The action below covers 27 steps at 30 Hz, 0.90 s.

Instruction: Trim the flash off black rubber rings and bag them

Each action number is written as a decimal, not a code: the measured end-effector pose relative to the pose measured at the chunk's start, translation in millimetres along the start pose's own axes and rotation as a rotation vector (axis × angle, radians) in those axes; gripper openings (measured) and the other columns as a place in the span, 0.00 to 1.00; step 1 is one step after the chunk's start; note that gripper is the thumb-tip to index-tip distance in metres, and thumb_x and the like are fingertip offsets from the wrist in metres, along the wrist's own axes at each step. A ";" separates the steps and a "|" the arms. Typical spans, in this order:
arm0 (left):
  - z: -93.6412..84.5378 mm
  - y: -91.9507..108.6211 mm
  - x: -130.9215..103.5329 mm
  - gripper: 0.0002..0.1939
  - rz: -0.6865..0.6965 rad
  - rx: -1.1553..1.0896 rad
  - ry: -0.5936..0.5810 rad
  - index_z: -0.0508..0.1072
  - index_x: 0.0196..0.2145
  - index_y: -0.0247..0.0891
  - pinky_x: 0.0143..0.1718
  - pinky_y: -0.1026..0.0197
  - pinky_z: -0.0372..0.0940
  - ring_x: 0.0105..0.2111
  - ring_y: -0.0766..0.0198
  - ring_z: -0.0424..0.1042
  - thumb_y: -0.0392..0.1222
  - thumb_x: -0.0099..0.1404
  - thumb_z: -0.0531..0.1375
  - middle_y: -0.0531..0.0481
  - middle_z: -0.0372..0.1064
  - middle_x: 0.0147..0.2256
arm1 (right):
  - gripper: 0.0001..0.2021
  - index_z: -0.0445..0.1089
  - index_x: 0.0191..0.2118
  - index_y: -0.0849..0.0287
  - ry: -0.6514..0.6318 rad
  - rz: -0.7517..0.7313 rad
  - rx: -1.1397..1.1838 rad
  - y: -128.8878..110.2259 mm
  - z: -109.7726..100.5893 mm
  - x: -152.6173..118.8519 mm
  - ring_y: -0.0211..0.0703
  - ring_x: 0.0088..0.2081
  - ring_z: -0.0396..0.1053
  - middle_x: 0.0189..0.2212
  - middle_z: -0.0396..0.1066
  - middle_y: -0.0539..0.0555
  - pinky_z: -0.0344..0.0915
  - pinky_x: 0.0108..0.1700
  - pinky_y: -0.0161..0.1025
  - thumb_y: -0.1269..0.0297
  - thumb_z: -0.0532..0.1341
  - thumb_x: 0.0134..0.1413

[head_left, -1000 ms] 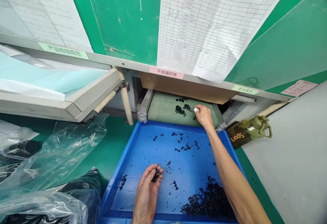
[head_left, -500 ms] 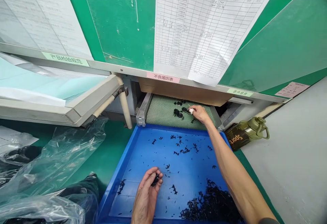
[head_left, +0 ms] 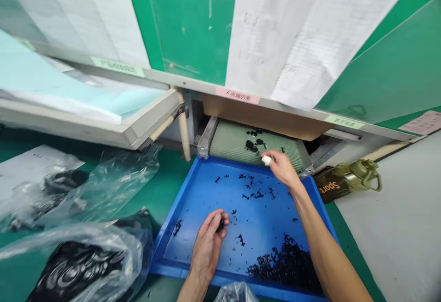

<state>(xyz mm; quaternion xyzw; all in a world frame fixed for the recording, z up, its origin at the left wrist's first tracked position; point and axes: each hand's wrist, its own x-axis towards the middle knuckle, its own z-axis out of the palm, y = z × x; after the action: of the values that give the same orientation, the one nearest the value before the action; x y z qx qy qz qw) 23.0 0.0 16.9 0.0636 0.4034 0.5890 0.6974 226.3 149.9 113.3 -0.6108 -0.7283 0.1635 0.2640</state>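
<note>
- Black rounded pieces (head_left: 251, 146) lay loosely grouped on the pale green ribbed belt (head_left: 225, 148), near its outer end, where the right hand could get at them from above.
- That right hand (head_left: 275, 162) was at the belt's front edge, its thumb and forefinger drawn close together and a white wrap (head_left: 266, 160) around one finger, perhaps for protection. Whether anything was pinched there could not be told.
- Lower down, the left hand (head_left: 208, 242) was partly closed, fingers curled around a dark piece (head_left: 220, 225). The loose, cupped hold seemed suited to keeping small, smooth things without squeezing them.
- It was over the blue tray (head_left: 175, 205), so anything slipping out would probably have landed inside the rim.
- The tray sat right up to the belt's end, likely placed to catch whatever came off. Small black bits (head_left: 257, 195) were scattered across its floor, with a dense dark heap (head_left: 285, 265) in the near right corner, apparently gathered there to leave room.
- Clear plastic (head_left: 134, 251) stood open to the left of the tray on the green surface (head_left: 168, 169), shiny black pieces (head_left: 79, 265) inside; its open mouth suggested easy reach.
- The olive bottle (head_left: 354, 178) leaned beyond the tray's right side, seemingly kept out of both arms' way.
</note>
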 end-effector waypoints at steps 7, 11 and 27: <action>-1.8 -8.0 -3.5 0.17 0.056 0.047 -0.157 0.75 0.37 0.33 0.24 0.68 0.55 0.29 0.68 0.65 0.45 0.51 0.67 0.46 0.70 0.32 | 0.12 0.70 0.38 0.58 -0.279 -0.127 0.346 -52.7 73.7 -124.3 0.39 0.32 0.64 0.30 0.66 0.52 0.59 0.35 0.34 0.69 0.49 0.57; -6.3 -10.0 -0.7 0.15 0.044 0.044 -0.163 0.76 0.35 0.33 0.23 0.68 0.55 0.26 0.71 0.63 0.42 0.50 0.68 0.47 0.70 0.31 | 0.16 0.68 0.45 0.56 -0.273 -0.138 0.313 -54.8 78.1 -135.8 0.41 0.38 0.65 0.36 0.66 0.54 0.62 0.40 0.36 0.72 0.47 0.56; -5.0 -9.2 -1.7 0.14 0.054 0.013 -0.118 0.74 0.38 0.35 0.25 0.69 0.58 0.30 0.69 0.67 0.41 0.54 0.65 0.44 0.74 0.35 | 0.20 0.63 0.51 0.53 -0.182 -0.097 -0.079 -47.1 79.0 -173.9 0.43 0.38 0.70 0.43 0.71 0.55 0.64 0.37 0.37 0.75 0.45 0.56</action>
<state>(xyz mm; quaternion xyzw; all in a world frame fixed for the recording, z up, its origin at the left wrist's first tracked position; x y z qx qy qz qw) 26.9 -6.2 9.1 0.1138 0.3635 0.6000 0.7035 162.2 -22.6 43.7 -0.5674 -0.7839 0.1766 0.1800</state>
